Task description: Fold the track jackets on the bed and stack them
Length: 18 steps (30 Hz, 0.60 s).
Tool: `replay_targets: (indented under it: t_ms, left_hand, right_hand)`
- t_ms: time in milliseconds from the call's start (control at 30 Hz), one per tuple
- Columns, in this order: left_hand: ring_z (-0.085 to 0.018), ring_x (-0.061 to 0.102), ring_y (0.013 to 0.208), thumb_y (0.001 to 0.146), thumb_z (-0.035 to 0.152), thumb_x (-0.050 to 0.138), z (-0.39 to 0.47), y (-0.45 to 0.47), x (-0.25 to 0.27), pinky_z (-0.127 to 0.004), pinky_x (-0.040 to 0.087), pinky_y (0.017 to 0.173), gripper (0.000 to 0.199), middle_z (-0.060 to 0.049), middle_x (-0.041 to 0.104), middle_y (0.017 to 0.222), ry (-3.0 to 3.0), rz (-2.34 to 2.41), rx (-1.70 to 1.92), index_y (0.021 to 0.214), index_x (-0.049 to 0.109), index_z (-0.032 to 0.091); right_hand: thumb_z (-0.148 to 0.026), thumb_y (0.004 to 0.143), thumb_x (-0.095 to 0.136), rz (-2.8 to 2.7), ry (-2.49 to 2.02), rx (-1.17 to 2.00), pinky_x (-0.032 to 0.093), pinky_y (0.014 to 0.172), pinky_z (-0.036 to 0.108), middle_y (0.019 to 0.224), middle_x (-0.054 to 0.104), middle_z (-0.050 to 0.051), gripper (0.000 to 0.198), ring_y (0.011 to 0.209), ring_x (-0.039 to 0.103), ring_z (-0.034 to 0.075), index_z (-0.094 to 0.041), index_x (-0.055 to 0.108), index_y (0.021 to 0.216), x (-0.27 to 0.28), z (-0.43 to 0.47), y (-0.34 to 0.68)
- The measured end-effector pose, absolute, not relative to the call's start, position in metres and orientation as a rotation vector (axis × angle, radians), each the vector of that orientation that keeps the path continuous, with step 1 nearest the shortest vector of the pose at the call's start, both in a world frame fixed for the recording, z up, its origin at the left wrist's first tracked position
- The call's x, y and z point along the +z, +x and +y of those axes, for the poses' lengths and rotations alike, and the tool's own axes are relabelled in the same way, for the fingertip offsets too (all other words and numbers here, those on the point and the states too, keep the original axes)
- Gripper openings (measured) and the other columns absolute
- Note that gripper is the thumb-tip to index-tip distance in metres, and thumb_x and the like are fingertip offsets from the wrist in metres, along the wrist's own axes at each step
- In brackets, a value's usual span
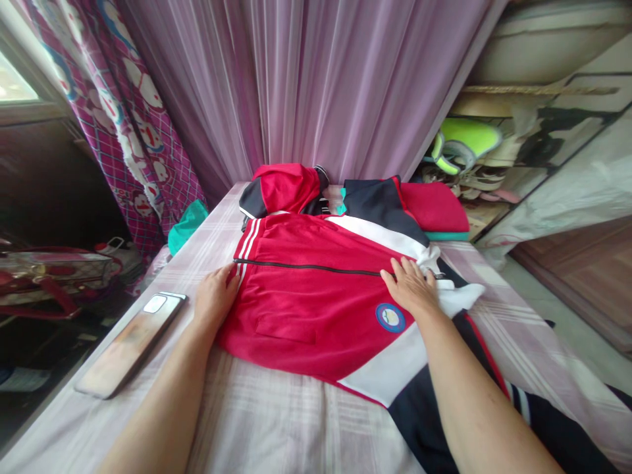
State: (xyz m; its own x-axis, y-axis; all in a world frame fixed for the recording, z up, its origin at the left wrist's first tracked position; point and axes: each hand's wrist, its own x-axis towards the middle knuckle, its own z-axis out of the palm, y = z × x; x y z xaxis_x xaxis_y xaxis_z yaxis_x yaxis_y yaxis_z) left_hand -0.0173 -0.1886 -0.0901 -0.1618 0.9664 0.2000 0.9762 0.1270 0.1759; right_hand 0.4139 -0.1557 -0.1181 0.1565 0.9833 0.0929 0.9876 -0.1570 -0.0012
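A red, white and black zip-up jacket lies spread front up across the cloth, its dark zip running sideways and a round blue badge on the chest. My left hand is at the striped hem, its fingers closed on the edge by the end of the zip. Flat on the upper front near the white collar rests my right hand, fingers spread. One dark sleeve stretches to the lower right, partly behind my right forearm.
A phone lies left of the jacket on the checked cloth. Behind are a bundled red and black garment and folded red clothing. Purple curtains hang beyond; a shelf with shoes stands right.
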Motion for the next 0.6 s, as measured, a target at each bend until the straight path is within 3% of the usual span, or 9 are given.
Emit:
replay_targets:
  t_ms: [400,600]
  left_hand:
    - [-0.027,0.050,0.134,0.098,0.037,0.040,-0.187,0.015,-0.098,-0.045,0.039,0.114,0.044,-0.012,0.056,0.144,-2.243,-2.009,-0.580,0.131,0.060,0.017]
    - [-0.032,0.039,0.143,0.098,0.048,0.041,-0.199,0.063,-0.103,-0.059,0.026,0.118,0.053,-0.011,0.049,0.150,-2.407,-1.907,-0.308,0.141,0.054,0.020]
  right_hand:
    - [-0.040,0.100,0.032,-2.010,-2.071,-0.197,0.024,0.113,0.060,0.154,0.041,0.019,0.057,0.142,0.037,0.033,-0.014,0.042,0.149,-0.097,-0.170,0.381]
    - [-0.052,0.099,0.036,-2.416,-1.708,0.101,0.020,0.118,0.057,0.161,0.029,0.014,0.060,0.148,0.027,0.031,-0.023,0.039,0.152,-0.095,-0.191,0.323]
